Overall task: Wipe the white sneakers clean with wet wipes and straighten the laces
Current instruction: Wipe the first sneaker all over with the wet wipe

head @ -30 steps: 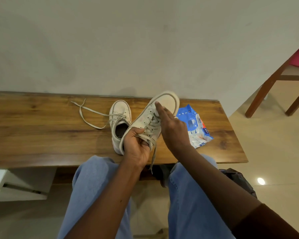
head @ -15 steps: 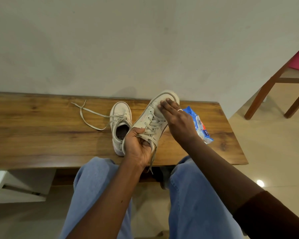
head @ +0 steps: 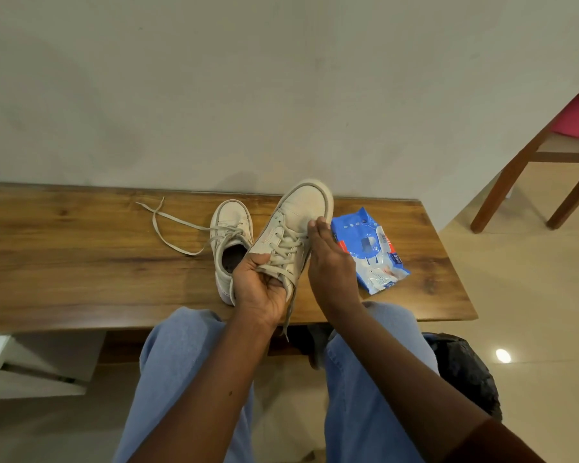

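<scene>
Gripping the raised sneaker (head: pixel 295 225) by the heel, my left hand (head: pixel 261 289) tilts it toe-up over the front edge of the bench (head: pixel 81 262), so that my right hand (head: pixel 331 265), fingers straight, can rub its side. I see no wipe there. The other sneaker (head: pixel 229 225) waits beside it, with the wipes pack (head: pixel 371 252) handy near the right edge.

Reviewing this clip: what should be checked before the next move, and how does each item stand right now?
1. Grip on held sneaker: ok; left hand curls round its heel end, above the table.
2. Wipe under right hand: cannot tell; straight fingers lie against the sneaker's side, no wipe shows.
3. Wipes pack within reach: ok; it lies on the table beside the right hand.
4. Held sneaker's laces: not ok; one end dangles below the left hand.
5. Second sneaker: not ok; its lace trails loose across the table.
</scene>
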